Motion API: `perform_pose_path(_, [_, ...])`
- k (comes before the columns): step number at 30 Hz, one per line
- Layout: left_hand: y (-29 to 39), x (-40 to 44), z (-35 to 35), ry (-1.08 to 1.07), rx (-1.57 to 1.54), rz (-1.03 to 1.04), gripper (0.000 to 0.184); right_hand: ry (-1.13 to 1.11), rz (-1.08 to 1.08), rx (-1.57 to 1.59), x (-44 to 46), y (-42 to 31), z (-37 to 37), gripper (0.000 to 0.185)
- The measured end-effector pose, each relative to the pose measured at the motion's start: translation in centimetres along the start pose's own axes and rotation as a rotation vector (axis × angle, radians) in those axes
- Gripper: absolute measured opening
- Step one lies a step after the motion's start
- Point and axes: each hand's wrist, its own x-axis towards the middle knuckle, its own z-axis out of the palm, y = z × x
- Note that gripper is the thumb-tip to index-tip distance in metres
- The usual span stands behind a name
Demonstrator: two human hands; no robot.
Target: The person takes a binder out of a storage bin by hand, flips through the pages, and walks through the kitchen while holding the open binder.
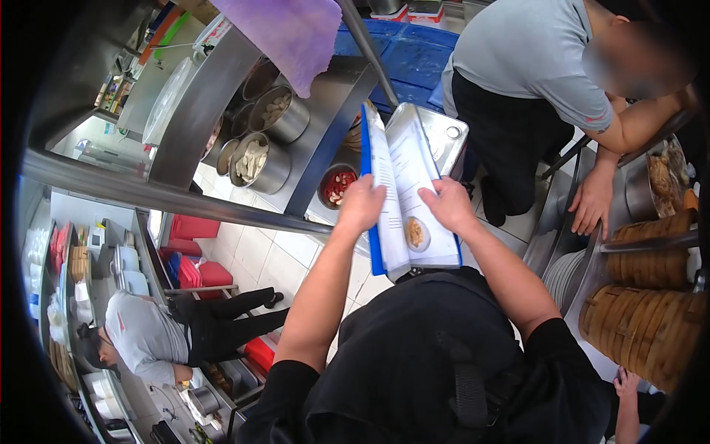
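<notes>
A blue binder lies open between my hands, its pages spread apart in the middle of the view. The right page carries printed text and a picture of food in a bowl. My left hand grips the binder's left side, thumb on the pages. On the other side my right hand holds the right edge, with its thumb on the page. The fingers under the binder are hidden.
Metal pots of food stand on a steel shelf at upper left. A co-worker leans over the right counter near bamboo steamers. Another person works at lower left. A purple cloth hangs above.
</notes>
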Motion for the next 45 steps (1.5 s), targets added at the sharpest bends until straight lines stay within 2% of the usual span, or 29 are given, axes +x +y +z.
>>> perform_pose_path(1, [-0.5,-0.3,-1.0,-0.019,-0.085,-0.022,0.033,-0.059,0.033,0.021,0.0,-0.2,-1.3,0.044])
perform_pose_path(2, [-1.0,-0.5,-1.7,-0.037,-0.171,-0.045,0.040,-0.026,0.079,0.072,0.4,0.3,-1.7,0.045])
perform_pose_path(4, [-2.3,-0.9,-2.1,0.092,-0.185,0.026,0.052,0.032,0.176,0.172,0.9,1.1,-2.2,0.048])
perform_pose_path(8, [-1.2,-2.3,-2.8,0.185,-0.158,0.068,0.073,-0.061,0.096,0.271,1.2,1.2,-3.3,0.043])
perform_pose_path(9, [-1.3,-2.5,-2.7,0.188,-0.163,0.055,0.057,-0.078,0.082,0.241,1.2,0.6,-3.5,0.041])
perform_pose_path(12, [-4.1,-1.3,-2.8,-0.058,-0.126,0.017,0.041,-0.113,0.039,0.112,0.6,-1.6,-3.4,0.037])
perform_pose_path(14, [-5.1,-1.2,-2.8,-0.049,-0.217,-0.065,0.034,-0.112,0.009,-0.027,0.4,-3.0,-3.1,0.038])
perform_pose_path(15, [-5.1,-1.1,-2.9,-0.047,-0.262,-0.104,0.031,-0.041,-0.047,-0.100,0.3,-3.0,-2.2,0.048])
perform_pose_path(18, [-3.9,-1.1,-3.2,-0.028,-0.310,-0.156,0.034,-0.109,-0.053,-0.103,0.2,-6.2,-1.9,0.054])
perform_pose_path(21, [-2.1,-1.2,-3.2,0.021,-0.126,-0.184,0.040,-0.120,-0.160,-0.100,0.2,-6.8,0.0,0.056])
perform_pose_path(24, [-2.6,-0.9,-3.0,0.062,0.008,-0.116,0.036,-0.159,-0.107,-0.094,0.3,-7.2,-0.1,0.055])
perform_pose_path(25, [-3.0,-0.9,-3.1,0.079,-0.036,-0.118,0.033,-0.150,-0.127,-0.069,0.3,-6.6,-0.5,0.045])
perform_pose_path(28, [-5.9,-1.0,-3.0,0.223,-0.024,-0.091,0.028,-0.072,-0.054,-0.035,1.2,-2.8,-0.8,0.031])
perform_pose_path(29, [-6.4,-1.2,-3.4,0.159,-0.058,-0.182,0.027,-0.041,-0.070,-0.040,1.5,-1.0,-1.1,0.028])
perform_pose_path(30, [-7.0,-1.5,-3.5,0.182,-0.041,-0.150,0.027,-0.009,-0.086,-0.045,1.8,0.5,-1.6,0.027])
perform_pose_path(32, [-8.4,-2.2,-3.4,0.224,-0.005,-0.080,0.028,-0.031,-0.026,-0.059,2.3,3.1,-3.0,0.031])
perform_pose_path(33, [-8.0,-2.5,-3.7,0.189,0.029,-0.137,0.039,-0.062,0.063,-0.016,2.7,4.5,-3.4,0.035])
perform_pose_path(34, [-8.1,-2.8,-3.5,0.245,-0.011,-0.106,0.043,-0.092,0.151,0.028,2.8,5.3,-3.8,0.039])
perform_pose_path(37, [-8.4,-3.4,-3.0,0.348,-0.174,-0.041,0.054,-0.064,0.209,0.036,2.4,7.1,-4.3,0.053])
perform_pose_path(40, [-10.2,-3.3,-3.4,0.182,-0.046,-0.022,0.047,-0.009,0.196,0.024,2.1,9.2,-3.6,0.064])
perform_pose_path(45, [-9.3,-3.8,-4.0,0.135,-0.017,-0.162,0.035,0.044,0.270,-0.016,1.9,10.0,-3.1,0.074])
